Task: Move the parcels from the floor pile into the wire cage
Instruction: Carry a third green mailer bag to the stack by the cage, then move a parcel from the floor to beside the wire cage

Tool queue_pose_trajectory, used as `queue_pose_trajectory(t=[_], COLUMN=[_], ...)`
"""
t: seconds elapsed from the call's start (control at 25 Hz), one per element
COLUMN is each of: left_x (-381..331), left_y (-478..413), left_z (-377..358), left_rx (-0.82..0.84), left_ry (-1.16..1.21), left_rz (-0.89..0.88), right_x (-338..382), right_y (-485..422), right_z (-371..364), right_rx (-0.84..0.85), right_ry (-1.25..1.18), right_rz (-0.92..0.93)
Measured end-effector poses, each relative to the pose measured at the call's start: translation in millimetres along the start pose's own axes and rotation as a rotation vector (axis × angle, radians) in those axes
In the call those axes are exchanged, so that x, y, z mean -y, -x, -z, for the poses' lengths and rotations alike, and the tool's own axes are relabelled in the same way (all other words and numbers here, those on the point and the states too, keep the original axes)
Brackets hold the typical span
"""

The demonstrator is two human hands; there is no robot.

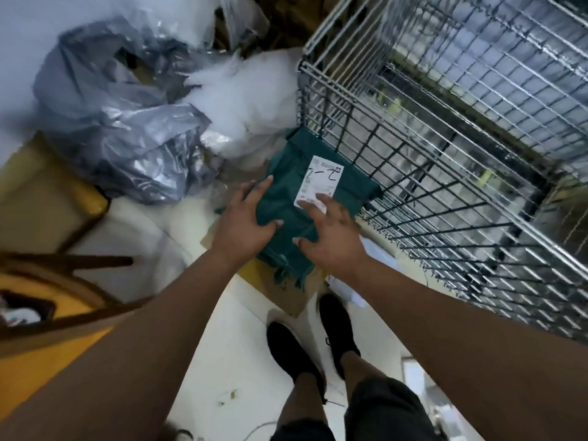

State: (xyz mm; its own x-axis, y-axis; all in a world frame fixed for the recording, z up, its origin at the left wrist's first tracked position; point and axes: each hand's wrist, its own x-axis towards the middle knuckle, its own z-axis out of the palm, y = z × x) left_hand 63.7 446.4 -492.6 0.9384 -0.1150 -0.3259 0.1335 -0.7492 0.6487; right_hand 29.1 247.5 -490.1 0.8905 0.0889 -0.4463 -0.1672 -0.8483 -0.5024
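The green parcel [284,186] lies on the floor pile straight ahead, its long axis running away from the person, its far end against the wire cage [429,198]. The left hand [245,219] and right hand [331,238] rest spread-fingered on it, neither gripping yet. The right is on the cage side.

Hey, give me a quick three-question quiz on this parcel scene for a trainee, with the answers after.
1. True or false: the green parcel is already inside the cage.
2. The right hand has its fingers on: A) the white label, B) a grey bag, C) a shoe.
3. How many hands touch the parcel?

Key
1. False: it lies outside, beside the cage.
2. A.
3. Two: the left hand is on it as well.
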Motion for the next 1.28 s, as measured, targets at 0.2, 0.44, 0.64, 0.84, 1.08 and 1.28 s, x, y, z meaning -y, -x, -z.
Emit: queue_pose_trajectory(t=[0.2,0.44,0.64,0.84,1.08,1.28], left_x=[15,18,-12,-43,-71,-101], left_y=[67,183,307,410,521,613], left_z=[28,60,91,98,74,27], left_rx=[-0.173,-0.433,-0.582,-0.652,-0.860,-1.041], left_ry=[0.095,0.322,0.287,0.343,0.470,0.681], left_rz=[0.181,0.487,0.781,1.003,1.224,1.425], right_x=[55,137,212,253,279,284], right_y=[1,38,120,208,305,396], right_z=[12,20,16,2,-31,-61], right_rx=[0.215,0.443,0.717,0.868,1.035,1.167], right_ry=[0.116,0.310,0.456,0.617,0.778,0.900], right_rz=[0.253,0.515,0.672,0.886,1.084,1.220])
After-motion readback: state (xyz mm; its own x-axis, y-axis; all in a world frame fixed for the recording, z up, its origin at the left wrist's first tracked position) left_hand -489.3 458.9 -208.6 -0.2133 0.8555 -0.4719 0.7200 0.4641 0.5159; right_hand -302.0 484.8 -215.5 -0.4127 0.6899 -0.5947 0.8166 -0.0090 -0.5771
